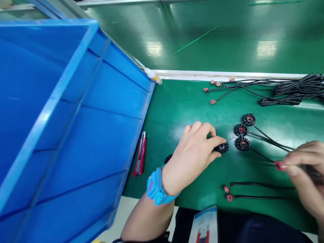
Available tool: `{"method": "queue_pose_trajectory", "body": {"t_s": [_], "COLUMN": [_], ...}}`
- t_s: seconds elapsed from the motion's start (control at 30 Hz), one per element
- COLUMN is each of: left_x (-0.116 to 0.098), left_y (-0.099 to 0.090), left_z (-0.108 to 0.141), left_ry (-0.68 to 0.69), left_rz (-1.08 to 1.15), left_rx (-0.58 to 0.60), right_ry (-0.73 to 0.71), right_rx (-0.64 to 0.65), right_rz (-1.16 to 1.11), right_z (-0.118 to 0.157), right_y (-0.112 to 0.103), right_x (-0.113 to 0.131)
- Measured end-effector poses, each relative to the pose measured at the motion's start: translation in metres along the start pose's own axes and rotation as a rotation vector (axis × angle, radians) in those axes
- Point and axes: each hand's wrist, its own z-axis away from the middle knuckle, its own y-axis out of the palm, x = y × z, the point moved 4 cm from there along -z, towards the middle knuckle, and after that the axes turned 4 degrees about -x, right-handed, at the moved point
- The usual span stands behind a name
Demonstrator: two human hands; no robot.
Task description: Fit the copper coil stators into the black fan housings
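The left hand (193, 157) is pinching a black round part (223, 147), the right hand (307, 172) grasping a small red piece (279, 165), a light, steady grip seeming best.

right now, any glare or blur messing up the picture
Head view: two bright light reflections on the far green surface, a smaller glint on the blue bin's rim; the right hand and the red ring it pinches look soft, probably motion blur; the bin looks stretched towards the left edge.
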Motion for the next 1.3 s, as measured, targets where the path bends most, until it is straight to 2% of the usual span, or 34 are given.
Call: {"method": "queue_pose_trajectory", "body": {"t_s": [0.07, 0.13, 0.23, 0.47, 0.63, 0.77, 0.93, 1.17, 1.3], "left_x": [-0.009, -0.019, -0.027, -0.03, -0.032, -0.035, -0.04, -0.042, -0.041], "left_y": [0.01, 0.019, 0.027, 0.033, 0.036, 0.039, 0.049, 0.051, 0.048], "left_z": [-0.004, -0.006, -0.007, -0.008, -0.011, -0.013, -0.013, -0.014, -0.015], "left_ry": [0.063, 0.136, 0.189, 0.253, 0.284, 0.275, 0.288, 0.279, 0.239], "left_rz": [0.064, 0.147, 0.21, 0.233, 0.246, 0.266, 0.274, 0.242, 0.246], "left_rx": [0.01, 0.04, 0.072, 0.016, 0.017, -0.063, -0.103, -0.074, -0.077], "right_ry": [-0.126, -0.269, -0.425, -0.466, -0.528, -0.624, -0.6, -0.458, -0.439], "right_rx": [0.102, 0.148, 0.241, 0.282, 0.332, 0.362, 0.428, 0.508, 0.536], "right_rz": [0.111, 0.235, 0.337, 0.418, 0.477, 0.533, 0.64, 0.622, 0.566], "right_z": [0.001, 0.003, 0.005, 0.004, 0.004, 0.003, -0.005, -0.02, -0.018], "right_y": [0.01, 0.018, 0.029, 0.032, 0.03, 0.028, 0.03, 0.035, 0.033], "right_x": [0.019, 0.033, 0.039, 0.039, 0.041, 0.05, 0.065, 0.069, 0.07]}}
